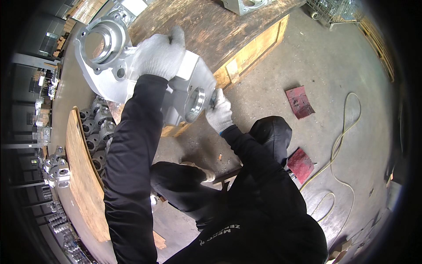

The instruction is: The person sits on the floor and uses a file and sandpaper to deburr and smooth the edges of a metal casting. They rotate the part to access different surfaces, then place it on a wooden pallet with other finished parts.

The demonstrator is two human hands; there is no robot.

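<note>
A large silver metal casting (107,83) lies across the near corner of a worn wooden bench (189,26). It has a wide round bore at its left end and a smaller machined bore at its right end. Gloved in grey-white, my left hand (160,55) grips the middle of the casting from above, thumb raised. My right hand (220,113), also gloved, is closed beside the right-hand bore. A small greenish bit shows at its fingers, but what it holds is mostly hidden.
Another casting (246,5) sits farther back on the bench. Several castings (94,127) are piled at left behind a wooden board (83,180). Two red pads, one farther (300,102) and one nearer (301,165), lie on the floor beside a looping hose (337,145). A wire cage (340,11) stands far right.
</note>
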